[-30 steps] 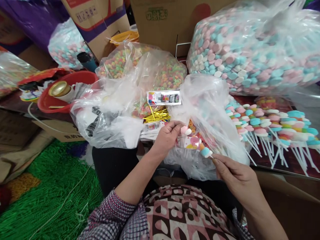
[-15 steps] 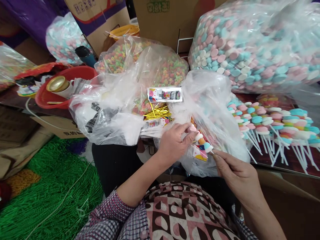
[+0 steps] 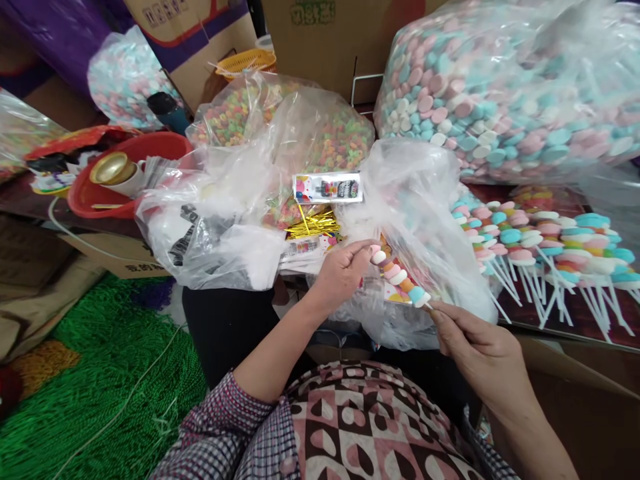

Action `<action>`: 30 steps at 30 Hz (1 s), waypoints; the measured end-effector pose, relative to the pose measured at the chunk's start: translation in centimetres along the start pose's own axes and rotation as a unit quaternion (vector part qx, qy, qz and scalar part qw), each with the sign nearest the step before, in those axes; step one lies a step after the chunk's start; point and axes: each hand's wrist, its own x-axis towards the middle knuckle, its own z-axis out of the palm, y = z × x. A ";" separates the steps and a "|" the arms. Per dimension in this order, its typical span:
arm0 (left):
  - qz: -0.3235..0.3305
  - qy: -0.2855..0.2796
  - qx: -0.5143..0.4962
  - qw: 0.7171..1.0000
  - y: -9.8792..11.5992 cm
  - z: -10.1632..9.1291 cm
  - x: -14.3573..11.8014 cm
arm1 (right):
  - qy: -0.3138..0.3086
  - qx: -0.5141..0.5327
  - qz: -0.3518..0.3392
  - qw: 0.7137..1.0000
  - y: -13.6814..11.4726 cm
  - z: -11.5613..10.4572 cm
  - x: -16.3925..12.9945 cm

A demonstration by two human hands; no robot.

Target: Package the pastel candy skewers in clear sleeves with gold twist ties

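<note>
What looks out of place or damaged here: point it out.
One slight oddity: a single gold strip juts from the gold bundle towards the printed packet, out of line with the others. The held candy skewer looks intact.

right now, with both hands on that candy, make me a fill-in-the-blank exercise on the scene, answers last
1. The left hand touches one end of a candy skewer; the right hand pinches its white ____.
2. The pile of other skewers lies to the person's ____.
3. The shiny strips are ____ in colour.
4. The white cup sits in a ____ basin.

Missing words: stick; right; gold; red
</note>
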 end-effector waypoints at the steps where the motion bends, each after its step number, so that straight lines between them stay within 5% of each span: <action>1: 0.004 -0.008 0.018 1.000 0.1 0.0 -0.1 | -0.001 -0.005 0.002 1.000 -0.1 0.0 0.0; 8: 0.096 -0.042 0.107 0.989 0.0 0.2 -0.4 | -0.007 -0.011 0.062 0.998 -1.0 -0.1 -0.6; 15: 0.159 0.047 0.123 0.978 -1.6 1.1 -0.6 | 0.006 -0.008 0.082 0.997 -2.5 1.0 -1.0; 24: 0.252 0.098 0.204 0.941 -2.4 1.5 -0.8 | -0.007 0.006 0.045 0.999 -3.1 1.7 -0.8; 30: 0.246 0.098 0.175 0.948 -2.8 1.4 -0.6 | -0.026 0.004 0.042 0.999 -3.2 2.5 -0.1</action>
